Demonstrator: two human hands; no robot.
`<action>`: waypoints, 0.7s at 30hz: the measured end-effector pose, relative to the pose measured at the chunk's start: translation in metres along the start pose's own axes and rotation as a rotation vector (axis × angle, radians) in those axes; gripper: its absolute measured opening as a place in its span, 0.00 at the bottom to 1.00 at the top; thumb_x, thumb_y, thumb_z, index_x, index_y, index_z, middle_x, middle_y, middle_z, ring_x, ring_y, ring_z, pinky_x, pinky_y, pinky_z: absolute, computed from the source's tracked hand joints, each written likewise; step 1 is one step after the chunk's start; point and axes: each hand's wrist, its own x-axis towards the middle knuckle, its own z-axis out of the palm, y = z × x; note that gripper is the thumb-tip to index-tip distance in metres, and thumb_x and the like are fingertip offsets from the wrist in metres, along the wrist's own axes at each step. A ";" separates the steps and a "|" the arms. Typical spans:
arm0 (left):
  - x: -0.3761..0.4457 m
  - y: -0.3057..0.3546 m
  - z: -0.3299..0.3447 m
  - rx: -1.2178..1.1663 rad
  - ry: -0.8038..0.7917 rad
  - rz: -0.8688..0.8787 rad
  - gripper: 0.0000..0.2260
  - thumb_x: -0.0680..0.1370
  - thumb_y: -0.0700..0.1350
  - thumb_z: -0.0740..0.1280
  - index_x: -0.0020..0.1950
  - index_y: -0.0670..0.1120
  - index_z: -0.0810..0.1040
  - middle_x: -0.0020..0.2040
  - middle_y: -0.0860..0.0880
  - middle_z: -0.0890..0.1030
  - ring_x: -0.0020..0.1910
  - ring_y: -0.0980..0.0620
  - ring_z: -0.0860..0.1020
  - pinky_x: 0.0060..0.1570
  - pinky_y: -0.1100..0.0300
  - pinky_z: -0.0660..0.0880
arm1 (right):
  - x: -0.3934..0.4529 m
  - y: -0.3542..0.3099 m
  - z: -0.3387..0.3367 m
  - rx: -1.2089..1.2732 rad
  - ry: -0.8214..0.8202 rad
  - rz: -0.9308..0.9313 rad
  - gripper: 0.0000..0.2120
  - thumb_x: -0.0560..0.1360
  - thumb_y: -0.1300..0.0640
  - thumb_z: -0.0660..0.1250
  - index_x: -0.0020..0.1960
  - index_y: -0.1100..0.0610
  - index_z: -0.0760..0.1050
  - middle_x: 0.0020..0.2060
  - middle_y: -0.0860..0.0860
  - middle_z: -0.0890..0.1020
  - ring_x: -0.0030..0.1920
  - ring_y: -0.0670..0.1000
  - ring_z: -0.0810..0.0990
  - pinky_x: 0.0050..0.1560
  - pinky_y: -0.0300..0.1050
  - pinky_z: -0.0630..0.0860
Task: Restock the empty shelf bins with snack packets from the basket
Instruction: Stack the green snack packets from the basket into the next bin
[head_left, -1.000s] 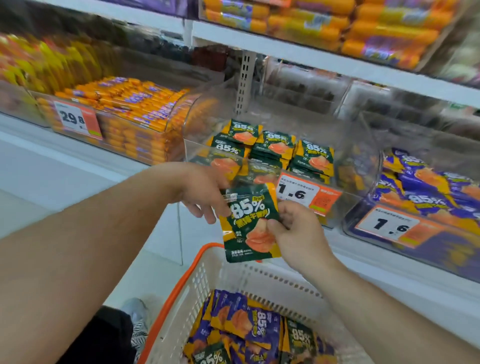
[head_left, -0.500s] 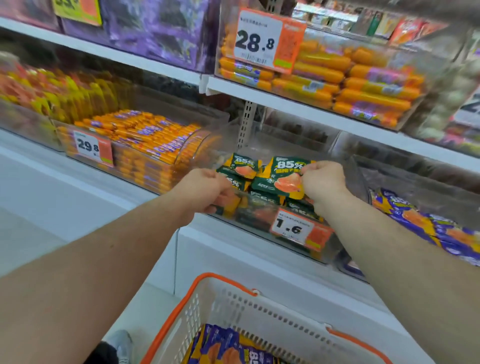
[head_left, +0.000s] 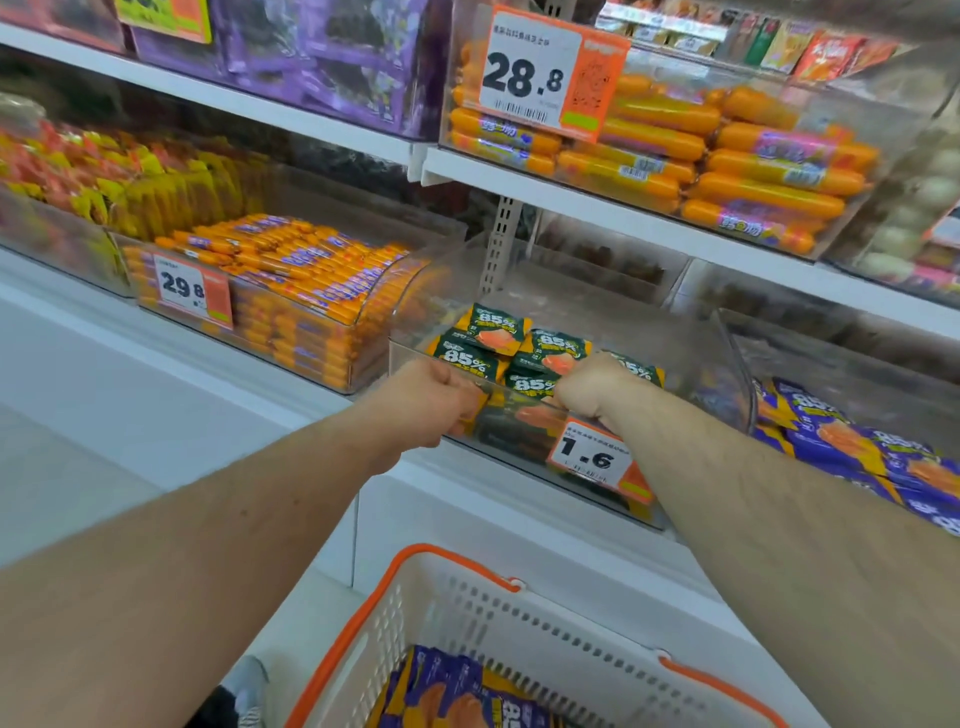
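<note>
A clear shelf bin (head_left: 724, 364) with a 1.6 price tag (head_left: 589, 457) holds several green 85% snack packets (head_left: 496, 327). My right hand (head_left: 592, 387) is down inside the bin, fisted on a green packet among the others; its fingers are hidden. My left hand (head_left: 431, 400) curls over the bin's front rim at the left corner. Below, the white basket with orange handles (head_left: 519, 618) holds purple snack packets (head_left: 447, 691).
A bin of purple 85% packets (head_left: 857, 447) stands right of the green one. On the left sits a bin of orange sausage sticks (head_left: 291, 291) tagged 29.8. The upper shelf carries large orange sausages (head_left: 753, 171) close overhead. A shoe (head_left: 249, 686) shows by the basket.
Both hands lifted a green packet from over the basket up to the bin. My right hand has now lowered it into the bin, and my left hand moved to the front rim.
</note>
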 end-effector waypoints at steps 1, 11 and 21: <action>0.000 0.000 0.002 0.009 -0.007 0.002 0.02 0.77 0.40 0.67 0.47 0.44 0.78 0.43 0.48 0.80 0.38 0.52 0.78 0.36 0.61 0.70 | 0.002 -0.002 0.001 -0.082 -0.009 0.007 0.11 0.75 0.65 0.66 0.38 0.53 0.69 0.35 0.47 0.72 0.32 0.44 0.69 0.24 0.32 0.70; -0.005 -0.023 0.023 0.345 -0.280 -0.019 0.05 0.76 0.42 0.67 0.49 0.42 0.80 0.49 0.44 0.82 0.45 0.50 0.81 0.38 0.59 0.72 | -0.027 0.002 0.020 -0.030 0.830 -0.715 0.05 0.70 0.66 0.64 0.45 0.63 0.77 0.49 0.59 0.74 0.44 0.58 0.74 0.41 0.46 0.71; -0.022 -0.078 0.062 0.938 -0.710 -0.069 0.13 0.79 0.48 0.63 0.57 0.41 0.80 0.53 0.42 0.82 0.47 0.44 0.79 0.49 0.51 0.77 | -0.096 0.184 0.221 0.172 0.191 -0.070 0.04 0.75 0.61 0.63 0.43 0.57 0.75 0.39 0.51 0.77 0.39 0.52 0.75 0.39 0.47 0.72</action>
